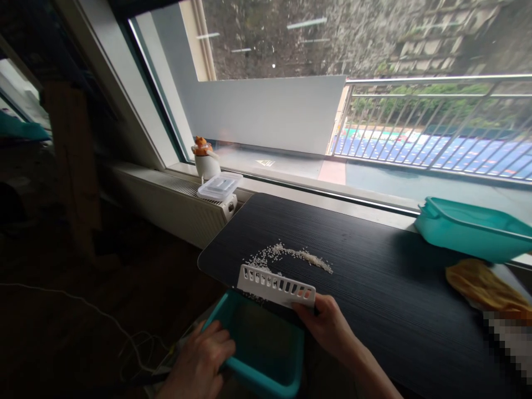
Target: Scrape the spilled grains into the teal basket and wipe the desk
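Note:
My left hand (203, 354) is closed on the left rim of a teal plastic basin (266, 382), which is held below the near edge of the black table (374, 282). In my right hand (328, 318) is a white slotted plastic strip (270, 285), gripped by its right end. The strip stands on edge on the table beside the basin's far rim. White rice-like grains (278, 249) lie in a curved band behind the strip, and a few more sit between it and the basin. The basin's inside is too dark to make out its contents.
A second teal basin (474, 227) stands at the table's far right by the window, with a mustard-yellow cloth (486, 282) in front of it. On the radiator (178, 194) at left are a clear plastic lid (220, 185) and a white pot (206, 165). A white cable (103, 313) trails at lower left.

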Demonstrator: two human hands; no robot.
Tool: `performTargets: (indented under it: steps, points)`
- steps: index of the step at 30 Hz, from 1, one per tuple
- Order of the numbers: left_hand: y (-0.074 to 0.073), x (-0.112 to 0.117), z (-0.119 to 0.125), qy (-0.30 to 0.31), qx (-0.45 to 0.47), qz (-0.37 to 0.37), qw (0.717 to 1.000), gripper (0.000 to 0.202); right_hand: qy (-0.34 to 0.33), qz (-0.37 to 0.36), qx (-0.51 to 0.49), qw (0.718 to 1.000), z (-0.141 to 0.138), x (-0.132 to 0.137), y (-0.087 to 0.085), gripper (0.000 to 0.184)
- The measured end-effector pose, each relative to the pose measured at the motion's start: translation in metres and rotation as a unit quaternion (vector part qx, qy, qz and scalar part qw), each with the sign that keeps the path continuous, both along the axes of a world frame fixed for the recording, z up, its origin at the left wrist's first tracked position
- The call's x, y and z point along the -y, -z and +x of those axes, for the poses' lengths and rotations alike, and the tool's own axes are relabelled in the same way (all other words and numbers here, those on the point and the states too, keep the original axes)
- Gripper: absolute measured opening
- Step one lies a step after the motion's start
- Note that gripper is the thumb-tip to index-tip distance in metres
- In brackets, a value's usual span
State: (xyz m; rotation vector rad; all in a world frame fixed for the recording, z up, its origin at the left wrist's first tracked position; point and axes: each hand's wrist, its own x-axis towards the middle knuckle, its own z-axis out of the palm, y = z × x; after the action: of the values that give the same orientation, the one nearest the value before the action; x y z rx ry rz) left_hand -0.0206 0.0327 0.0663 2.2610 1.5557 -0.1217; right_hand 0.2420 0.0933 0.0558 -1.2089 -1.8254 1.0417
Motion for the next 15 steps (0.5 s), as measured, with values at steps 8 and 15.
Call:
performTargets:
  steps: [8,15]
  points:
    - [0.004,-0.002,-0.006,-0.015,0.005,-0.003,1.000,0.022,-0.022,0.004,-0.005,1.000,-0.003,0.001,-0.009,0.023]
    - [0.001,-0.002,-0.006,-0.008,-0.008,0.001,1.000,0.024,-0.011,0.011,0.019,1.000,-0.011,-0.006,-0.003,0.022]
